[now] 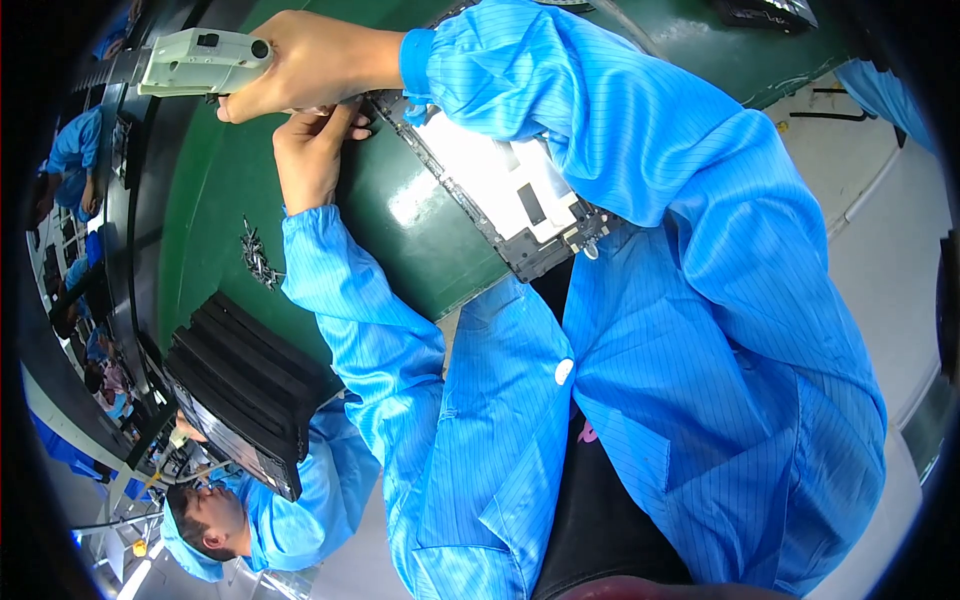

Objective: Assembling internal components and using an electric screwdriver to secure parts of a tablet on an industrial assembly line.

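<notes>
High on the left, my right hand wraps round a pale grey-green electric screwdriver with a small black switch. Its tip is hidden below the hand. Just beneath, my left hand has its fingers pinched together at the end of a flat panel. What they hold, if anything, is too small to make out. The black-framed panel has a bright white surface and lies slantwise toward my body, partly covered by my right sleeve. A loose pile of small dark screws lies left of my left forearm.
The green worktop has a raised dark edge on its far left. A stack of black trays stands at the lower left, beside a co-worker in blue. Another dark panel rests at the top right.
</notes>
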Tool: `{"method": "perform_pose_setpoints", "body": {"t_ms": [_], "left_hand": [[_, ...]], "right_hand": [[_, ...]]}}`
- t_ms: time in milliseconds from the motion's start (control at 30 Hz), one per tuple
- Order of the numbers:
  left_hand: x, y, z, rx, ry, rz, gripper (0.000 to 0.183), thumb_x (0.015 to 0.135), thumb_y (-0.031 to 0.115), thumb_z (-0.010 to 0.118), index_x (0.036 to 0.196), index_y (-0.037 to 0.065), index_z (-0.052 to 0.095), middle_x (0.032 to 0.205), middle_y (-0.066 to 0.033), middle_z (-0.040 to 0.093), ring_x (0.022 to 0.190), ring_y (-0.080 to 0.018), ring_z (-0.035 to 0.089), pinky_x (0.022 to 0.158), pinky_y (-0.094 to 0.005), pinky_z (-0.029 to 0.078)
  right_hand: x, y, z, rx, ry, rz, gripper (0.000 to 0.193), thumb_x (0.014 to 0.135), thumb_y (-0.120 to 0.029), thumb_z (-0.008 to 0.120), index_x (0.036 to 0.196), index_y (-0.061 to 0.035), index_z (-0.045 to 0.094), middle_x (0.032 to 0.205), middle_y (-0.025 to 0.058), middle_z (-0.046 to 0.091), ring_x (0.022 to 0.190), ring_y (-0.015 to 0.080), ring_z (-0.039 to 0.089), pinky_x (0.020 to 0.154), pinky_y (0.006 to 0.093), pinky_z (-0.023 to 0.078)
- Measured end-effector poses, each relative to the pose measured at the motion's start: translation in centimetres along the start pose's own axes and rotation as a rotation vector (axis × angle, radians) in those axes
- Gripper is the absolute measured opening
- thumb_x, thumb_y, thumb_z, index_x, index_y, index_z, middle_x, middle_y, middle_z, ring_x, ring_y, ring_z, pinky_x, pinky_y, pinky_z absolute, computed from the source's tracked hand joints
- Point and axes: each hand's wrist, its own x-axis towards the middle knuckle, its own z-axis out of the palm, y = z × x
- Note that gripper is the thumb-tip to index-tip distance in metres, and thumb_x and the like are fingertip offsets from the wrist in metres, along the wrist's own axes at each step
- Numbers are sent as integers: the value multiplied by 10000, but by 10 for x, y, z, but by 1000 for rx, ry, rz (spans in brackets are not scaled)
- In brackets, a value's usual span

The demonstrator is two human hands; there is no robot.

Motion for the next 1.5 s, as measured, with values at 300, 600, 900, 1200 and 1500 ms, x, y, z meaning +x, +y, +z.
{"method": "perform_pose_setpoints", "body": {"t_ms": [300,600,900,1200,1500], "left_hand": [[-3,6,1,19,10,-15,137,905,9,669,969,-110,686,857,-118,697,731,-158,661,658,-268,556],[-4,4,2,30,18,-30,158,924,43,670,1000,-94,682,855,-97,694,705,-131,634,668,-258,522],[-2,0,1,24,-3,-36,181,934,73,670,1020,-85,679,850,-89,694,704,-121,627,670,-257,512],[-4,4,-3,73,9,-27,169,955,61,630,1028,-90,657,872,-108,695,730,-149,645,704,-271,533],[-7,4,-5,85,-8,-18,194,957,76,626,1031,-100,658,891,-125,703,750,-163,658,721,-279,539]], "right_hand": [[-1,-5,-3,-76,-53,11,310,800,-301,708,889,-4,713,650,17,620,600,104,542,553,276,438],[-3,-2,-5,-16,6,13,310,780,-307,709,833,-3,682,635,42,610,581,118,544,556,287,450],[-7,-4,-11,-43,17,3,352,777,-343,731,829,1,680,646,74,637,573,178,580,574,326,481],[-6,-6,-10,-11,-16,37,333,779,-344,696,758,-18,632,622,79,623,573,188,590,574,337,483],[-7,-7,-10,-1,-28,36,349,789,-357,678,701,-33,583,613,64,615,587,195,592,600,366,488]]}}
